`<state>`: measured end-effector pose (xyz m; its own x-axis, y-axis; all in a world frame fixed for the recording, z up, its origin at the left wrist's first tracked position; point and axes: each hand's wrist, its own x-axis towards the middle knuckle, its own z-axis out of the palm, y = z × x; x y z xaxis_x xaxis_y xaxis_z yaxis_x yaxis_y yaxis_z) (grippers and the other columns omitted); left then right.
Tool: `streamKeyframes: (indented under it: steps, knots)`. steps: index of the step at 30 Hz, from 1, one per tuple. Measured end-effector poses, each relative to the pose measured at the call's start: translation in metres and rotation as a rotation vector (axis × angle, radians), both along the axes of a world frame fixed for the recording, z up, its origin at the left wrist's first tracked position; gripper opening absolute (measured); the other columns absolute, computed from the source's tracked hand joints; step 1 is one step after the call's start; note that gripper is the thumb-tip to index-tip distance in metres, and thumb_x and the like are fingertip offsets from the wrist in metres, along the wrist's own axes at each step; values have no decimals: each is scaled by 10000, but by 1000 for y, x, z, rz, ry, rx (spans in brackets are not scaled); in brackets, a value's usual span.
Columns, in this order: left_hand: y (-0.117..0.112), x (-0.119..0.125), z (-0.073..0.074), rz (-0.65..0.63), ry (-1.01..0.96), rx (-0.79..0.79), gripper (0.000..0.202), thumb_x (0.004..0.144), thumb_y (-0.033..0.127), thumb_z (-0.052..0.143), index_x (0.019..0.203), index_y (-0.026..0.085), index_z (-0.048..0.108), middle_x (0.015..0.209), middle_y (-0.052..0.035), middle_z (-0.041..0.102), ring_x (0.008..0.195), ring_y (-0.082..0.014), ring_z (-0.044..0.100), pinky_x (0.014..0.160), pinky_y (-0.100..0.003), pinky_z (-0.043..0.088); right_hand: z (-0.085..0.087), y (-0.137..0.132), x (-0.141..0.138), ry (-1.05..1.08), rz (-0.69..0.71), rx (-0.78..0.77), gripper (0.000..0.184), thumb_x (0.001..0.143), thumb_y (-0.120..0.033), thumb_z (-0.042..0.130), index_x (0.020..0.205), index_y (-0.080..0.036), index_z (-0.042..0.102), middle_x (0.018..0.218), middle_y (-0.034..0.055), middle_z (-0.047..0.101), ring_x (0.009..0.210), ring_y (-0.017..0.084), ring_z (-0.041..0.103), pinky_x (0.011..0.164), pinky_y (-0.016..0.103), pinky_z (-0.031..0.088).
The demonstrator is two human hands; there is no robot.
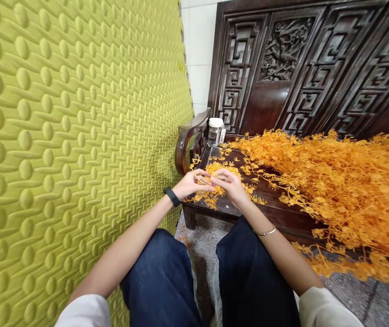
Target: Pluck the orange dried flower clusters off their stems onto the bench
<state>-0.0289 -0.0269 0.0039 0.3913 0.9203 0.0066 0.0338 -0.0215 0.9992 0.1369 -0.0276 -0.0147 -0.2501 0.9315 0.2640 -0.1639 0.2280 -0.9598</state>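
My left hand [190, 185] is closed on a thin orange sprig [194, 169] that looks like artificial foliage; its curly end sticks up past the fingers. Fingertip to fingertip with it, my right hand [232, 186] is pinched closed. Whatever lies between those right fingers is too small or hidden to make out. Both hands hover over a loose pile of small orange pieces [210, 200] on the near left end of a dark wooden bench [265, 190]. To the right, a large heap of orange sprigs [351, 181] covers much of the seat.
A clear jar with a white lid [215, 131] stands at the back left of the seat, near the curved armrest [182, 147]. Behind rises a carved backrest [269, 100]. A yellow-green padded wall [78, 136] borders the left side. Some orange sprigs hang over the bench's front edge.
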Motion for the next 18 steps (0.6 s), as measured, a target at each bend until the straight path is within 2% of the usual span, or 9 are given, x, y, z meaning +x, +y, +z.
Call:
streamKeyframes:
  steps: [3,7,13,18]
  knots:
    - [0,-1,0,34,88,78,383,535,375,795,758,104,641,703,-38,687,654,-131,618,705,-289,464,-1,0,0,18,-1,-34,271,611,-390,757,721,-191,610,678,-15,629,644,123,588,666,273,468]
    - [-1,-2,6,41,135,123,305,636,414,715,640,115,652,598,-17,647,569,-101,550,639,-260,429,-1,2,2,19,-87,-47,255,562,-367,782,669,-188,635,688,-3,646,647,132,586,684,293,464]
    - [2,-2,8,-43,182,110,239,693,347,639,604,126,626,524,17,575,513,-82,478,593,-243,380,-4,10,-2,43,-220,-101,244,498,-337,786,571,-179,615,607,-13,611,599,120,541,655,288,439]
    - [7,4,7,-43,78,7,232,688,328,623,580,123,612,518,16,545,526,-83,458,594,-243,360,-12,15,-15,72,-377,-56,212,510,-304,745,550,-176,581,582,-21,575,582,108,509,609,271,420]
